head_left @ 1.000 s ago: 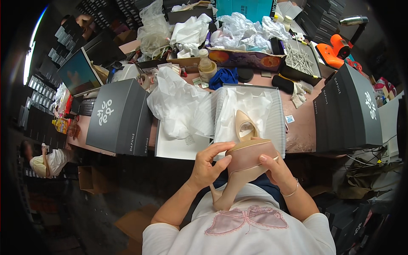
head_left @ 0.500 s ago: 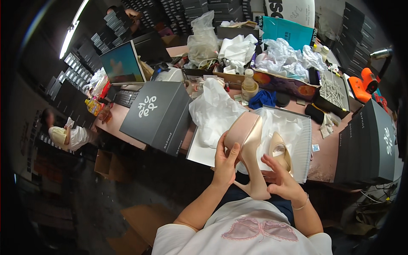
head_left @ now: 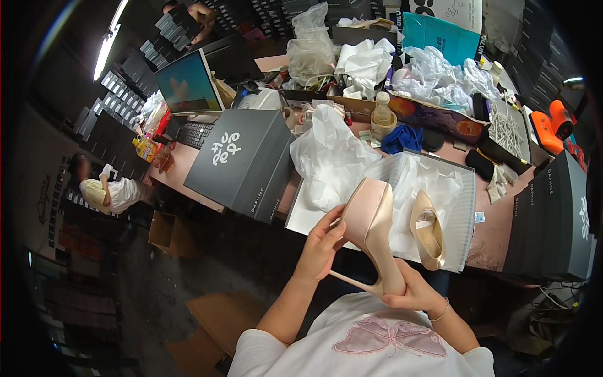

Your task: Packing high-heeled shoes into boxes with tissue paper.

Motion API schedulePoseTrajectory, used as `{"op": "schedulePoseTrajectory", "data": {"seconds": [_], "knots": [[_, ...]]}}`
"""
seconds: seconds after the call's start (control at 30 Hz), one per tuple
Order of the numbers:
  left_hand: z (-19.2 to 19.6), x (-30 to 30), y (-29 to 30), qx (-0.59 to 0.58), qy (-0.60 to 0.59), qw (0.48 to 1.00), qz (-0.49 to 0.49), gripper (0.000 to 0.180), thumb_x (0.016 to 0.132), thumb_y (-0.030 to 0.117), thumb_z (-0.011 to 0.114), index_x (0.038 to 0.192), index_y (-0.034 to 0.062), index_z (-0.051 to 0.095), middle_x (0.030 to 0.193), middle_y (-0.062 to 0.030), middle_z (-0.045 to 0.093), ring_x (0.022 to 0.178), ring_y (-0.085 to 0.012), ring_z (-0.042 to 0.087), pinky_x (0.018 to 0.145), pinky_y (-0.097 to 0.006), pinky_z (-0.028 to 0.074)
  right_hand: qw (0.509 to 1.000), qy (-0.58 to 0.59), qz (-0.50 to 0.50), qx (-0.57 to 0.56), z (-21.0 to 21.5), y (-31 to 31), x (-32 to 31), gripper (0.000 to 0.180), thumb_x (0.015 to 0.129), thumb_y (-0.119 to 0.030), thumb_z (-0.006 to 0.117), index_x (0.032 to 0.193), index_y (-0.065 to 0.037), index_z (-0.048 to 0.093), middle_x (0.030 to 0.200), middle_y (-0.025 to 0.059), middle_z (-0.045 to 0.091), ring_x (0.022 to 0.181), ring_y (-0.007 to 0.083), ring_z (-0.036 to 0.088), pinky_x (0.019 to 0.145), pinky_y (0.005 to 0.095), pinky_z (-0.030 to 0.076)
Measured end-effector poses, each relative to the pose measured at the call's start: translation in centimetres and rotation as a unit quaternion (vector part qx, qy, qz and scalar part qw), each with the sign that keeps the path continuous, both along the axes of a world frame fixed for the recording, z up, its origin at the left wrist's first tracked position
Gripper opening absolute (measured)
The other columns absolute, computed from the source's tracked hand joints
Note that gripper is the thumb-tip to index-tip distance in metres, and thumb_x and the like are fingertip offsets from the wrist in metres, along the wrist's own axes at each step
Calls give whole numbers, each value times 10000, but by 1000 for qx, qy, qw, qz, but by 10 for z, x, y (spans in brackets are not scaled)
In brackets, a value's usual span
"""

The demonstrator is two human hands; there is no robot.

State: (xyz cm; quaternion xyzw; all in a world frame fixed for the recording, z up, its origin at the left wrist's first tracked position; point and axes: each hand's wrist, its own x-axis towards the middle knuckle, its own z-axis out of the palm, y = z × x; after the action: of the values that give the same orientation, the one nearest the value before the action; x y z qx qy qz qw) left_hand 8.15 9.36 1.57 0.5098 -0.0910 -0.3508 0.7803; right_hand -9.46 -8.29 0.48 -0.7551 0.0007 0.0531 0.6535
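Note:
A beige high-heeled shoe is held up in front of me, its pale pink sole turned toward me. My left hand grips the toe part from the left, thumb on the sole's edge. Around the heel end, my right hand is closed, with the thin stiletto heel sticking out to the left. The matching shoe lies in the open shoebox on white tissue paper. Parts of my right fingers are hidden behind the shoe.
Dark grey shoeboxes stand left and right of the open box. Farther back are a bottle, a blue cloth, a monitor and trays of crumpled plastic. Another person is at the far left.
My right hand has moved from beside the shoe in the box onto the heel end of the held shoe and closed on it. The view has shifted slightly.

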Motion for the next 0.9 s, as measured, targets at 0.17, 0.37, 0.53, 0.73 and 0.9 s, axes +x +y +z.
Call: {"op": "schedulePoseTrajectory", "data": {"seconds": [0.17, 0.37, 0.53, 0.73, 0.9], "knots": [[-4, 3, 14, -24, 46, 997, -49, 455, 926, 153, 546, 1348, -3, 472, 1253, -97, 588, 1104, -152, 575, 955, -338, 460, 991, 72, 2, 110, -6, -1, -23, 779, 684, -284, 760, 1330, 14, 443, 1203, 159, 504, 1112, 249, 515, 961, 338, 406], [-18, -9, 8, 4, 44, 999, -2, 396, 923, 125, 524, 1285, -34, 530, 1168, -103, 635, 1034, -150, 605, 897, -323, 485, 994, 80, 4, 78, -10, 7, -32, 798, 688, -305, 753, 1336, 29, 429, 1222, 183, 499, 1133, 291, 507, 980, 362, 397], [-22, -15, 7, 35, 19, 999, 8, 353, 928, 104, 530, 1248, -43, 562, 1112, -98, 660, 966, -134, 628, 861, -298, 502, 994, 86, 8, 67, -4, 8, -36, 792, 698, -315, 743, 1335, 34, 426, 1252, 207, 491, 1154, 327, 497, 998, 379, 384], [-22, -20, 7, 54, -18, 998, 22, 346, 921, 68, 536, 1238, -68, 559, 1131, -125, 650, 995, -144, 631, 882, -284, 510, 996, 80, 10, 49, -3, 11, -41, 804, 703, -329, 752, 1337, 39, 421, 1281, 217, 465, 1176, 341, 483, 1011, 376, 380], [-23, -24, 9, 43, -49, 998, 22, 383, 912, 15, 495, 1272, -114, 513, 1192, -176, 622, 1075, -176, 616, 947, -273, 478, 997, 71, 13, 32, -6, 12, -44, 836, 701, -352, 759, 1349, 40, 404, 1311, 218, 444, 1196, 348, 471, 1023, 383, 375]]}}
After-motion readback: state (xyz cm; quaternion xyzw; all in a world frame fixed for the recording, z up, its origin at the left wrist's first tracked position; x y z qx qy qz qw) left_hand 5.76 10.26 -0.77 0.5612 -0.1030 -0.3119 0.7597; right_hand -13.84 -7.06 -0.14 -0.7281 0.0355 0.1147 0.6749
